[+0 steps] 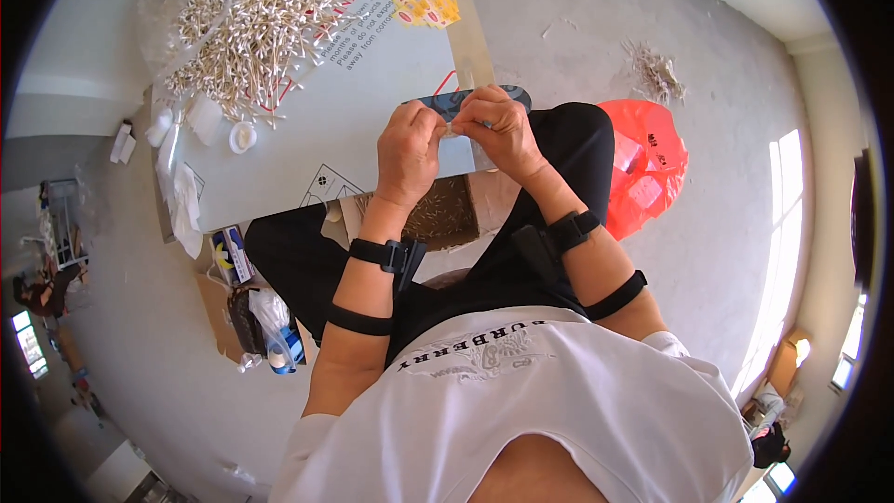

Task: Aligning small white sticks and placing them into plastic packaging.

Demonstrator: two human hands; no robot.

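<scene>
Both of my hands meet over the table's near right edge with fingers pinched together. My left hand [408, 154] and my right hand [501, 135] close on a small pale item [448, 131] between their fingertips; it is too small and covered to name. A dark blue patterned pad [515, 94] lies just beyond the fingers, partly hidden by them. Farther left on the table a large heap of cotton swabs [256, 28] spreads beside a clear plastic bag [182, 33]. Yellow-and-white printed packets or labels [425, 0] lie at the table's far right.
The grey table [279, 163] carries a small round white container [242, 137]. Below its edge, an open cardboard box [442, 214] holds loose swabs. A red plastic bag [652, 163] and a pile of scraps [655, 73] lie on the floor at right, a cardboard box [220, 317] at left.
</scene>
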